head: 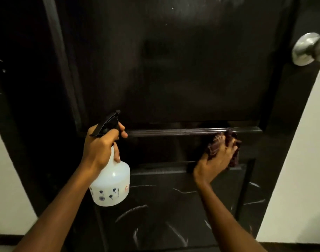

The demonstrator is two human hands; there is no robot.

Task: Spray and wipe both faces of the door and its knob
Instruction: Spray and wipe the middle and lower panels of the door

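So on my head-cam feed the glossy black panelled wooden door (pixel 173 70) fills nearly the whole view, dead ahead and close up. The upper panel looks mostly clean apart from a hazy smear near the top, but the lower panel is covered in pale streaks (pixel 182 191) and squiggles. The round brushed-silver metal knob (pixel 304 50) sits up at the door's right edge, well apart from both hands. The left hand (pixel 101 148) is wrapped round the neck of a translucent white plastic spray bottle (pixel 112 184) with a black trigger head. Its fingers are closed on the neck, the index finger is out front at the trigger, and the nozzle is tipped up toward the door. The right hand (pixel 215 160) grips a bunched-up dark maroon cloth (pixel 219 142) and presses it on the flat rail between the two panels, just under the ridged moulding (pixel 173 132). That hand's a bit blurred. Off-white wall (pixel 301 170) shows past the door's right edge, with more at lower left. Both forearms cut across the lower panel and hide bits of it.
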